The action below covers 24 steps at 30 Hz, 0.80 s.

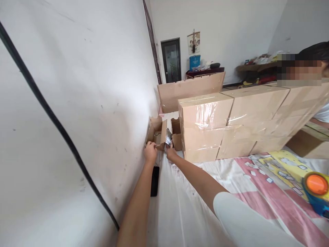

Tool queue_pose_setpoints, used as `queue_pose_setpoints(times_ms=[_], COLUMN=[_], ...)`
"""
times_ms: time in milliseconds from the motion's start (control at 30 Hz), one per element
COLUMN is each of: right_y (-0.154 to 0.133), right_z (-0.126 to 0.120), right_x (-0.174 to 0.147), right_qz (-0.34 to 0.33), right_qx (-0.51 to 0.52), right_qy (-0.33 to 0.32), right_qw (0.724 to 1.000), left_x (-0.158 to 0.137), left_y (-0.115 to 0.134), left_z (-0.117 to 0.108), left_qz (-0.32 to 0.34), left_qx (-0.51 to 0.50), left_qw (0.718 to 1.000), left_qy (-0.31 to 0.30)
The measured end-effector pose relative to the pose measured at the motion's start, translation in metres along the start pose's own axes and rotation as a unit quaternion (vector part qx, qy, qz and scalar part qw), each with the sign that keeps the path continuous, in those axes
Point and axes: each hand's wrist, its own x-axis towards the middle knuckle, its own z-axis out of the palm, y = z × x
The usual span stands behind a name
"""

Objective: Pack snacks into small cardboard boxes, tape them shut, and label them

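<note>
The small open carton [157,133] stands against the white wall [77,103] at the left, its open mouth and flaps turned up and toward the near side, its long axis running away along the wall. Nearest lies a black phone [154,181] on the sheet. The left hand [150,152] pinches the carton's near flap; the right hand [170,151] closes around a small silvery packet [168,138] at its right edge. Farther right, taped boxes [205,127] are stacked.
</note>
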Motion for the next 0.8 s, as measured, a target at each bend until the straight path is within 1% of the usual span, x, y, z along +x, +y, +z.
queue_pose_setpoints(times_ms=[67, 200, 267, 367, 467, 600, 700, 800], right_y=[0.001, -0.001, 0.000, 0.013, 0.035, 0.066, 0.090, 0.131], right_z=[-0.002, -0.011, -0.013, -0.012, -0.012, -0.021, -0.036, -0.062], right_x=[0.004, 0.005, -0.005, -0.039, -0.085, -0.139, -0.170, -0.209], right_qz=[0.010, -0.021, -0.033, -0.048, -0.064, -0.064, -0.052, -0.051], right_qx=[0.008, 0.054, 0.079, 0.114, 0.147, 0.195, 0.241, 0.279], right_qy=[0.008, 0.057, 0.092, 0.144, 0.199, 0.251, 0.258, 0.244], right_qw=[1.000, 0.997, 0.992, 0.982, 0.967, 0.946, 0.934, 0.927], left_x=[-0.001, -0.004, -0.010, -0.031, -0.069, -0.139, -0.193, -0.245], left_y=[-0.001, -0.001, 0.000, 0.004, 0.010, 0.023, 0.034, 0.044], left_z=[0.000, -0.002, -0.004, -0.005, -0.007, -0.015, -0.028, -0.043], left_qz=[0.005, 0.011, 0.013, 0.016, 0.029, 0.039, 0.028, 0.002], left_qx=[-0.012, -0.052, -0.080, -0.126, -0.173, -0.223, -0.257, -0.311], left_qw=[1.000, 0.998, 0.994, 0.982, 0.962, 0.929, 0.906, 0.878], left_qy=[0.009, 0.045, 0.078, 0.141, 0.208, 0.292, 0.336, 0.365])
